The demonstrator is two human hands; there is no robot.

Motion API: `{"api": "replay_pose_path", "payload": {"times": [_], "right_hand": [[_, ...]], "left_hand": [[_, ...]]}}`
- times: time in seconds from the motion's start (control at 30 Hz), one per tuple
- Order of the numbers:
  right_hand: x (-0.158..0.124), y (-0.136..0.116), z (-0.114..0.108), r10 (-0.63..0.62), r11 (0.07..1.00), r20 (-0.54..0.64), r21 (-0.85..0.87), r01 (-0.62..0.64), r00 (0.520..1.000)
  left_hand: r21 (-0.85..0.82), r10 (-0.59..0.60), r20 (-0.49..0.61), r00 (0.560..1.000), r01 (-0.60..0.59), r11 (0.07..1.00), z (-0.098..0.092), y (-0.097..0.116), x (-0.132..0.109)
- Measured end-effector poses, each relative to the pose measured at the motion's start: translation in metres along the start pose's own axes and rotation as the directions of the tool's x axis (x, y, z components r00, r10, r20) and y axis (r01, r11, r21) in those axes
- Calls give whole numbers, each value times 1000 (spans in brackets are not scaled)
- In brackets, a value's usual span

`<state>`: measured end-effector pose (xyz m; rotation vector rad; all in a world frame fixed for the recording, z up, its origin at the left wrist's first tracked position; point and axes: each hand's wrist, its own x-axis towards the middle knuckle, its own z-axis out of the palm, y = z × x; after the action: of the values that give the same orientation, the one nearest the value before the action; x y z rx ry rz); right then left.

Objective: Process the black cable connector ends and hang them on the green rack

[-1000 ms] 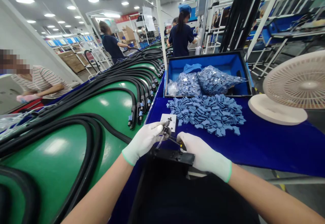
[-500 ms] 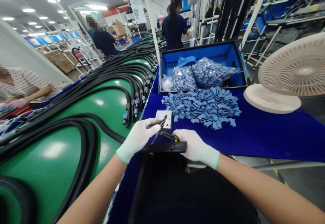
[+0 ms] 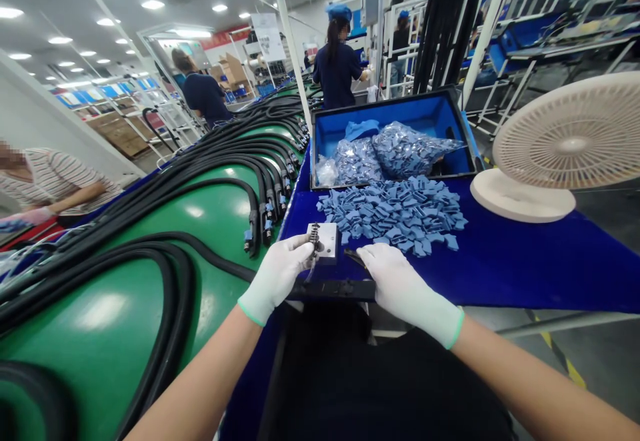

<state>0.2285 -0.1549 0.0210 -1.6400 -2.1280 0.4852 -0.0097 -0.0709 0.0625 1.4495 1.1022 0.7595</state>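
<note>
My left hand (image 3: 278,274), in a white glove, is closed on a small black connector (image 3: 315,236) held against a small grey metal block (image 3: 326,240) on the blue table. My right hand (image 3: 395,279), also gloved, rests beside the block with its fingers curled over a thin dark tool whose tip (image 3: 353,254) points toward the block. A flat black bar (image 3: 334,289) lies along the table's front edge between both hands. Just beyond the block lies a heap of small blue plastic pieces (image 3: 393,206).
A blue-lined bin (image 3: 335,132) holds bags of blue pieces. A white fan (image 3: 555,151) stands at right. Black cables (image 3: 210,167) lie across the green conveyor at left. Other people work at far left and farther down the line.
My left hand has brought the connector onto the grey block. My right hand has slid forward over the tool toward the block. The view has shifted slightly.
</note>
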Motion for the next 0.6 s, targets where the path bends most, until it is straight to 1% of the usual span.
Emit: {"api": "replay_pose_path", "payload": {"times": [0.03,0.07,0.1,0.13,0.2,0.23,0.3,0.37,0.43,0.5,0.6], "right_hand": [[-3,-2,-1,-1,992,0,128,1,1000],[-6,-6,-2,21,958,29,286,-28,999],[-9,-11,-3,62,890,87,447,-95,994],[-11,-16,-3,113,793,157,581,-184,981],[-12,-27,-2,212,585,260,738,-336,942],[-11,-31,-1,248,514,270,778,-363,930],[-8,-37,3,279,434,226,838,-333,933],[-5,-38,7,248,368,189,889,-273,950],[-4,-39,10,195,302,198,920,-251,960],[-3,-39,10,157,266,217,930,-253,963],[-3,-40,5,117,262,229,932,-252,966]], "left_hand": [[-27,-11,36,999,12,1000,-1,1,-1],[-35,-9,60,998,11,999,-2,4,-3],[-16,4,70,998,-3,1000,-3,7,-5],[31,28,73,997,-30,999,-2,12,-8],[161,76,108,991,-93,983,0,20,-16],[233,93,152,984,-127,964,1,24,-20],[355,125,266,956,-218,909,5,27,-26],[416,153,353,923,-301,858,8,26,-30],[442,179,393,902,-356,823,10,21,-33],[483,218,426,878,-425,766,11,15,-34],[568,310,507,804,-582,582,11,7,-37]]}}
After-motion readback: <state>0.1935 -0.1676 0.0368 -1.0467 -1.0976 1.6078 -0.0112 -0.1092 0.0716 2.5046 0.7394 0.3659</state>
